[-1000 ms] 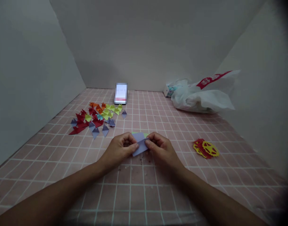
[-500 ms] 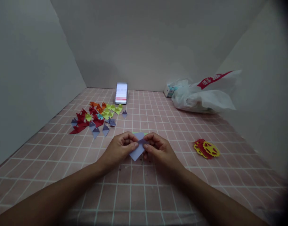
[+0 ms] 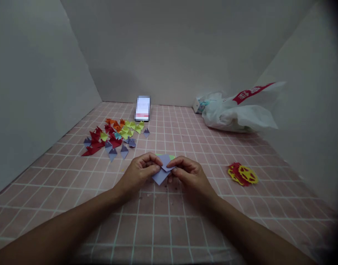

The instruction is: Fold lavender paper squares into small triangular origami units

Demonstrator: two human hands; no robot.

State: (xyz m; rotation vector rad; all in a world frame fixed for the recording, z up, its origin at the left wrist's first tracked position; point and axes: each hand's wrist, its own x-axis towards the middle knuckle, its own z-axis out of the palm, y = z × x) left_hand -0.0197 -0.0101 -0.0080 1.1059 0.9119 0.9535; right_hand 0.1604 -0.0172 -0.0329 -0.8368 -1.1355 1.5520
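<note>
A small sheet of purple origami paper [image 3: 160, 177] is held between both hands at the middle of the table, with a flap folded over its upper part. My left hand [image 3: 141, 170] pinches its left edge between thumb and fingers. On the other side, my right hand [image 3: 189, 172] grips the folded flap at the right corner with thumb and forefinger. Just behind the sheet, partly hidden by it and the fingers, shows green paper [image 3: 172, 157]. The undersides of the hands and the back of the sheet are hidden.
Several folded paper figures [image 3: 94, 140] in red, orange, yellow and purple lie at the left. A phone [image 3: 142, 108] with a lit screen stands behind them. Red and yellow star cut-outs [image 3: 243, 174] lie at the right; a white plastic bag [image 3: 235, 117] and a box [image 3: 198, 105] sit at the back right.
The upper part of the purple paper now shows a flap folded down towards me. My right fingers have shifted slightly at the corner; the left hand has barely moved.
</note>
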